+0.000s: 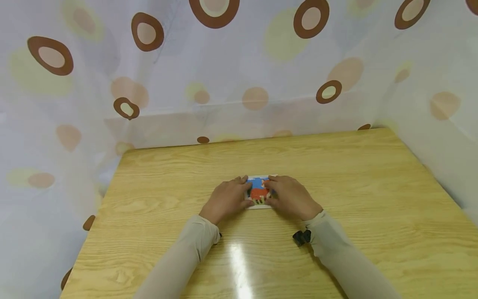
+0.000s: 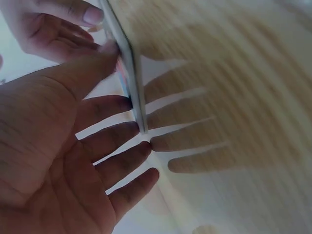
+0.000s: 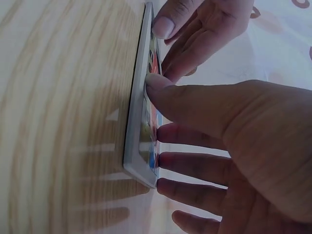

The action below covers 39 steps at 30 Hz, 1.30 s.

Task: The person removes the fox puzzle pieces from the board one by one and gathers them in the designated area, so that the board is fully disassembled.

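Observation:
A small flat picture board (image 1: 258,192) with a white border lies on the wooden table; its face shows blue, a red figure and some green. My left hand (image 1: 229,198) is at its left side, thumb and fingertips touching it, fingers fairly straight. From the right side, my right hand (image 1: 292,197) touches the board in the same way. In the left wrist view the edge of the board (image 2: 127,61) appears thin, with the left thumb on its face. The right wrist view shows the right thumb (image 3: 158,85) on the near border of the board (image 3: 131,146). Both hands cover parts of the picture.
The pale wooden table (image 1: 168,187) reflects a bright light streak near its front. A white curtain (image 1: 231,74) with brown and beige spots hangs behind it and along both sides. A dark strap piece (image 1: 301,238) sits at the right wrist.

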{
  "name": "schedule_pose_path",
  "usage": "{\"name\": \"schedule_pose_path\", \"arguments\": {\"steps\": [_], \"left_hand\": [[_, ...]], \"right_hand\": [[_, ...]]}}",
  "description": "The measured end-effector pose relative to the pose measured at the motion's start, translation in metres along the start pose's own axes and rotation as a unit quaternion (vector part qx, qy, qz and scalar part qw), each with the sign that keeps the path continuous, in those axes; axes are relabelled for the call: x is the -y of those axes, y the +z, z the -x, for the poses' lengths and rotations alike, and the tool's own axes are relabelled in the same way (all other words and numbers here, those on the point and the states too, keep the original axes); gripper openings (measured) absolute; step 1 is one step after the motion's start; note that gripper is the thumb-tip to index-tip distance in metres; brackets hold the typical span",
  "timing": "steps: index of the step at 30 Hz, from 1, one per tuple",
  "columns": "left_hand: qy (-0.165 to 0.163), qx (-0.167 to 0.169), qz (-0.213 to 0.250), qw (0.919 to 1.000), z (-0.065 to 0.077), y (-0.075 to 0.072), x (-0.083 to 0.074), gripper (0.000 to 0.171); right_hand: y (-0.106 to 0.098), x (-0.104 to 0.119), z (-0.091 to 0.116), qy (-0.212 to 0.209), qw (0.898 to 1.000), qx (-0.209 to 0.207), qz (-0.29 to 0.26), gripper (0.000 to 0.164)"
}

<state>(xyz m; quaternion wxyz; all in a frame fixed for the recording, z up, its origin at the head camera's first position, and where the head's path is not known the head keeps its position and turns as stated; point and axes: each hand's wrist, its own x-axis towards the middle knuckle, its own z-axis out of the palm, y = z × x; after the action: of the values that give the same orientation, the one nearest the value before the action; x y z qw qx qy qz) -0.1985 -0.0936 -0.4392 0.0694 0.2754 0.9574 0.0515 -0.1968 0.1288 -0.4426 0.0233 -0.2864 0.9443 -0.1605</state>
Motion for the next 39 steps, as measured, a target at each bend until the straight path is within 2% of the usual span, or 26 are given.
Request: {"name": "schedule_pose_path", "arguments": {"steps": [5,11,17,22,30,39], "left_hand": [[0.007,-0.003,-0.004,1.0,0.0,0.001,-0.001,0.069],[0.007,0.01,-0.014,0.9998,0.001,0.001,-0.003,0.071],[0.007,0.01,-0.033,0.9994,0.005,0.003,-0.007,0.072],[0.004,0.01,-0.041,0.9991,0.013,0.007,-0.01,0.072],[0.003,0.016,-0.039,0.9991,0.03,0.009,-0.012,0.081],[0.01,0.007,-0.066,0.9977,0.043,0.01,-0.017,0.082]], "right_hand": [[-0.003,-0.001,0.002,0.007,1.0,0.012,0.004,0.051],[-0.005,0.001,0.007,0.012,1.0,0.028,0.007,0.052],[-0.003,0.003,0.012,0.011,1.0,0.023,0.008,0.053],[0.0,0.004,0.016,0.002,1.0,0.024,0.011,0.054],[0.002,0.006,0.023,-0.034,0.999,0.019,0.03,0.055],[0.0,0.015,0.033,-0.033,0.999,0.032,0.023,0.057]]}}
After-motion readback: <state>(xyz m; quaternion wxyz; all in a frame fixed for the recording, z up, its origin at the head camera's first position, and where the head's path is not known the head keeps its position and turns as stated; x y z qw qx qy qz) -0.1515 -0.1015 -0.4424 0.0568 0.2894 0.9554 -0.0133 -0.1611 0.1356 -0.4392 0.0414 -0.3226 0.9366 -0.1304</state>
